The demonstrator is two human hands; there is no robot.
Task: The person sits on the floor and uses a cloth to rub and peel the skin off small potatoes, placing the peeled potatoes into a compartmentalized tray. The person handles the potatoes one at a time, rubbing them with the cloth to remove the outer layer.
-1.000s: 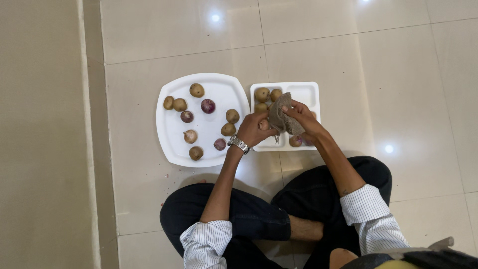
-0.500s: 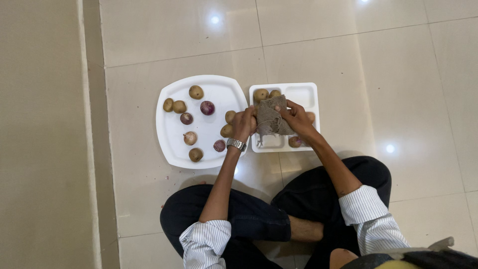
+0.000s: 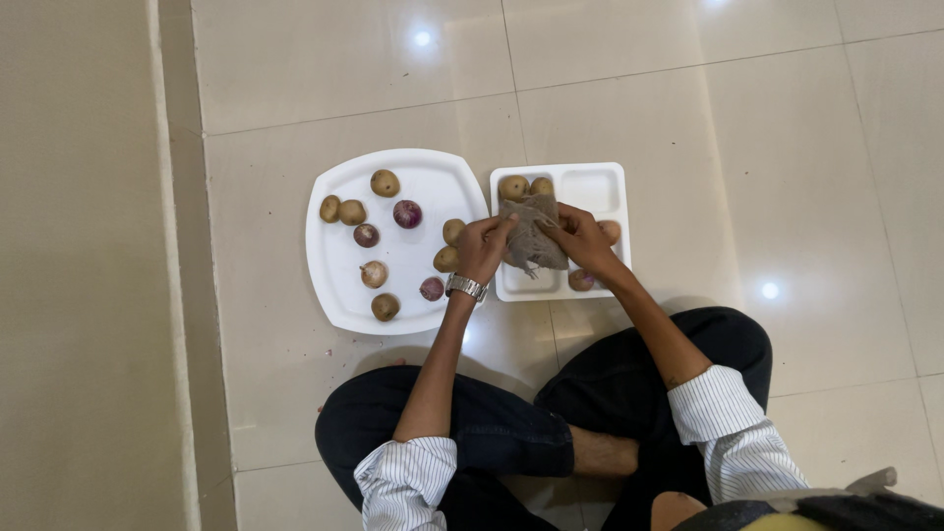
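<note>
Brown cloth (image 3: 531,239) between both hands hides whatever it wraps.

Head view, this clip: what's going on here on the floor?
A person sits cross-legged on a tiled floor. Both hands, the left hand and the right hand, grip a piece of brown burlap cloth over a white compartment tray that holds a few potatoes. Beside it, a white square plate carries more potatoes and several small purple onions. The left wrist wears a metal watch.

rough, seemingly burlap cloth (image 3: 532,236)
</note>
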